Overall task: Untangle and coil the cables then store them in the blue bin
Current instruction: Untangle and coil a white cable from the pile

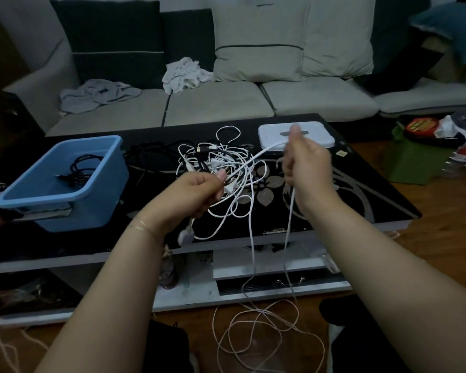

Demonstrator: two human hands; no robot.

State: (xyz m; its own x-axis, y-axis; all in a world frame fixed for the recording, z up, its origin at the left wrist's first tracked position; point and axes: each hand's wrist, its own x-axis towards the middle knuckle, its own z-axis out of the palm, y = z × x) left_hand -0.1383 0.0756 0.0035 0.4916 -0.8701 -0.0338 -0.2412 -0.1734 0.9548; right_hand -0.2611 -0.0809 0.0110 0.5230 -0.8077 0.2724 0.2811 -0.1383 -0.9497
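A tangle of white and black cables (218,160) lies in the middle of the black coffee table (361,195). My left hand (197,191) grips a white cable (249,164) near its plug end, which dangles below the wrist. My right hand (306,162) pinches the same white cable higher up, stretching it between both hands; its length hangs down to loops on the floor (258,332). The blue bin (97,195) stands on the table's left side with a coiled black cable (81,170) inside.
A white lidded box (318,135) sits at the table's far right. More black cables (151,154) lie beside the bin. A grey sofa (226,103) with cushions and crumpled cloths stands behind. Bags and bottles (436,141) clutter the floor at right.
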